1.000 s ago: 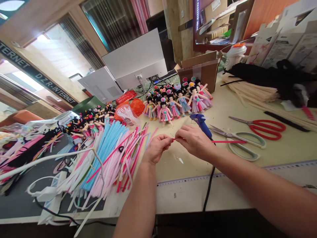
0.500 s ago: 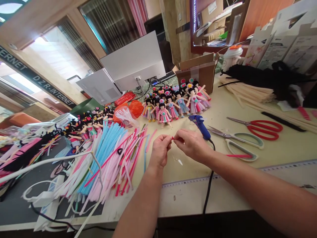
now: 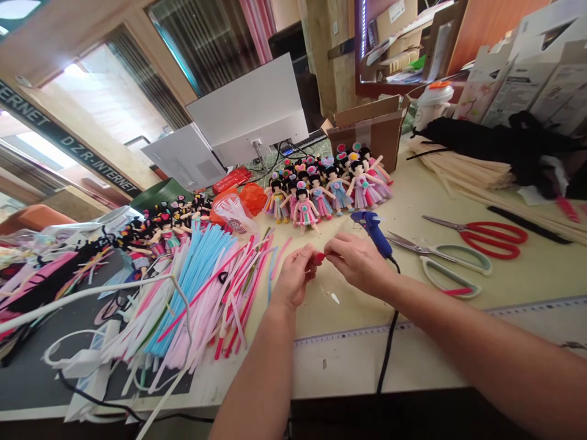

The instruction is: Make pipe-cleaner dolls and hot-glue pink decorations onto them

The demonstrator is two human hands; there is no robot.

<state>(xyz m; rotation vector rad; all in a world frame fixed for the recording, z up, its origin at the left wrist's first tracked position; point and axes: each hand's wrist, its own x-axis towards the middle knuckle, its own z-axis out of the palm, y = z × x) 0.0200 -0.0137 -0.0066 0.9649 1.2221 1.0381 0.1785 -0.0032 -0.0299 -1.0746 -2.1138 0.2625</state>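
Observation:
A small red pipe cleaner piece [image 3: 320, 257], rounded at its visible end, sits pinched between the thumb and forefinger of my left hand [image 3: 296, 274]. My right hand [image 3: 352, 260] is closed in a pinch right beside it, its fingertips at the red piece. Fingers hide most of the piece. Just beyond the right hand lies a blue glue gun [image 3: 373, 234], its cord running under my forearm. White-handled scissors [image 3: 458, 260] rest to the right, with a short red stem [image 3: 457, 292] across one handle loop.
Left of my hands, a heap of pink, white and blue pipe cleaners [image 3: 202, 293] spreads out. Several dolls [image 3: 316, 192] stand behind, before a cardboard box [image 3: 371, 134]. Red-handled scissors [image 3: 493, 237] lie farther right; a measuring tape strip [image 3: 358, 332] follows the front edge.
The red piece shows larger and rounder at the left fingertips. My right hand has shifted slightly, and less of the red stem by the scissors is visible.

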